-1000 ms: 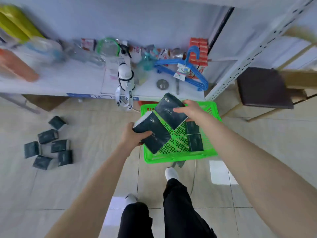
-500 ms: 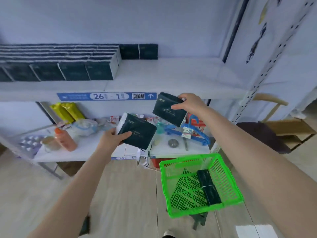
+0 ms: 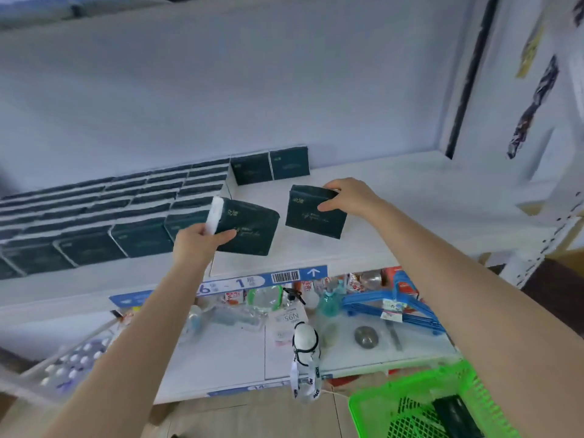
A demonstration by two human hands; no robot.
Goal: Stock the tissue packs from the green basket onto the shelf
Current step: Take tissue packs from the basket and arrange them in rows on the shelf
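dark green tissue pack (image 3: 249, 226), flat (white end)

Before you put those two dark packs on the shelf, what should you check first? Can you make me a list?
1. Grip of the left hand on the left pack: ok, thumb across its front.
2. Grip of the right hand on the right pack: ok, held by its top edge.
3. Bare shelf space right of the stocked rows: ok.
4. Packs straight like the back pair: not ok, both tilted.
5. Packs resting on the shelf: cannot tell.
6. The green basket emptied: not ok, a dark pack lies in it.
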